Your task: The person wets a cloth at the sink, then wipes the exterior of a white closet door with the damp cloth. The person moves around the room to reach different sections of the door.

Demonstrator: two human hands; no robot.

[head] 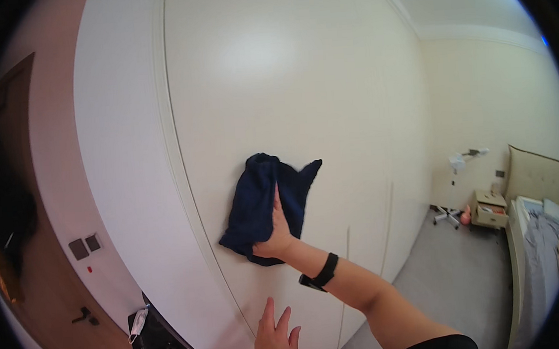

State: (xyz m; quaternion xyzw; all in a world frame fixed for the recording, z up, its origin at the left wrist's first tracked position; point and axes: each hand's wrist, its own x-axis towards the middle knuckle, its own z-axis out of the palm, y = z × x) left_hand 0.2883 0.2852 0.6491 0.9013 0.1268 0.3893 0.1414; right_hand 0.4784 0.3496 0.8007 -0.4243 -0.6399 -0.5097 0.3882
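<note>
Against the tall cream wardrobe door, my right hand presses a folded navy blue cloth. A fold of the cloth covers part of the fingers, and one corner sticks out to the upper right. My right arm reaches up from the lower right, with a black band at the wrist. Lower down, my left hand is in front of the same door, below the cloth. Its fingers are spread and hold nothing. Whether its fingertips touch the door I cannot tell.
On the left are a brown wooden door, wall switches and a white face mask hanging by a dark recess. At right, a bed stands beside a nightstand with its drawer pulled out. Grey floor runs between wardrobe and bed.
</note>
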